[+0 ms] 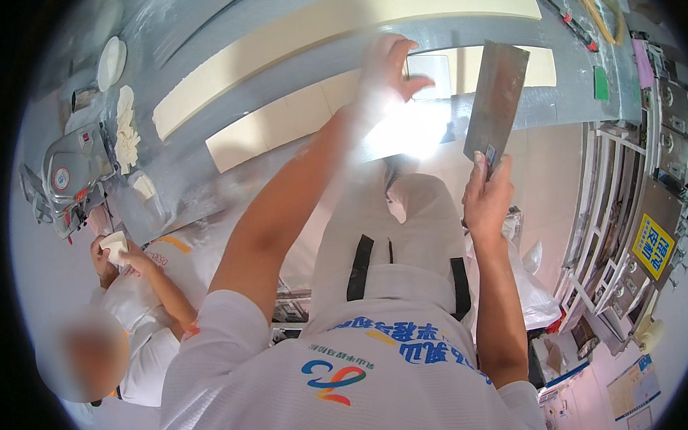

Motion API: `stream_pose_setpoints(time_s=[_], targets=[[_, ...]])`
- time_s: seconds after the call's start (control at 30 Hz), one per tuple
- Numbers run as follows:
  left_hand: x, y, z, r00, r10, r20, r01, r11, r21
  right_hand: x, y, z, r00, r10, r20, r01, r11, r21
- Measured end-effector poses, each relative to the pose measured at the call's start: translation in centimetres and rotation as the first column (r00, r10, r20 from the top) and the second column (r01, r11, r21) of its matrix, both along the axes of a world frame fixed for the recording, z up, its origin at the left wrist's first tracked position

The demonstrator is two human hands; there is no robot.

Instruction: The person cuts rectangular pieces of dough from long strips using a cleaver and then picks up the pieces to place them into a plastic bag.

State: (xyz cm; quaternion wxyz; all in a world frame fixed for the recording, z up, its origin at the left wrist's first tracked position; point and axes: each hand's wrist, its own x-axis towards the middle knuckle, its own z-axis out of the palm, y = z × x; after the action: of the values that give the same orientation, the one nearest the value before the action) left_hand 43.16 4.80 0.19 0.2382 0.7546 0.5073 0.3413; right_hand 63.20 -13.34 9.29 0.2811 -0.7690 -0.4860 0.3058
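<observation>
My right hand (487,197) grips a cleaver (497,99) by its handle. Its broad, rectangular metal blade points up and away from me, partly in front of a dough strip. My left hand (394,74), somewhat blurred, is over the near dough strip (287,114), thumb and fingers apart. Beside its thumb and fingertips lies a pale square plate (431,72); whether they touch it I cannot tell. Fine crosswise lines mark the near strip, which continues right of the cleaver. Farther back, a longer, uncut-looking dough strip (350,27) runs along the grey table (187,164). Bright glare hides the table edge below my left hand.
At left, a co-worker's hands (134,257) hold a white piece (115,246) near a grey machine (72,175). Dough scraps (126,131) and a white dish (112,63) lie behind. A red-black tool (579,32) and green block (601,83) sit far right, near a rack (609,209).
</observation>
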Motion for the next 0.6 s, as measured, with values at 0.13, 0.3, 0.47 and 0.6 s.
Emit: stream_pose_setpoints(time_s=[0.13, 0.3, 0.47, 0.6], targets=[[-0.9, -1.2, -0.3, 0.986, -0.15, -0.073, 0.15, 0.989, -0.002, 0.9, 0.4, -0.6, 1.0, 0.011, -0.008, -0.011, 1.0, 0.016], [-0.5, -2.2, -1.1, 0.993, -0.067, -0.093, 0.072, 0.996, 0.054, 3.0, 1.4, -1.4, 0.993, 0.117, -0.014, -0.117, 0.993, 0.011], [-0.5, -2.8, -2.0, 0.989, -0.003, -0.148, 0.02, 0.994, 0.111, 5.2, 2.0, -1.7, 0.982, 0.161, -0.093, -0.167, 0.985, -0.05], [-0.6, -2.9, -1.9, 0.989, -0.009, -0.146, 0.027, 0.993, 0.118, 6.0, 2.1, -1.4, 0.98, 0.188, -0.069, -0.192, 0.98, -0.054]])
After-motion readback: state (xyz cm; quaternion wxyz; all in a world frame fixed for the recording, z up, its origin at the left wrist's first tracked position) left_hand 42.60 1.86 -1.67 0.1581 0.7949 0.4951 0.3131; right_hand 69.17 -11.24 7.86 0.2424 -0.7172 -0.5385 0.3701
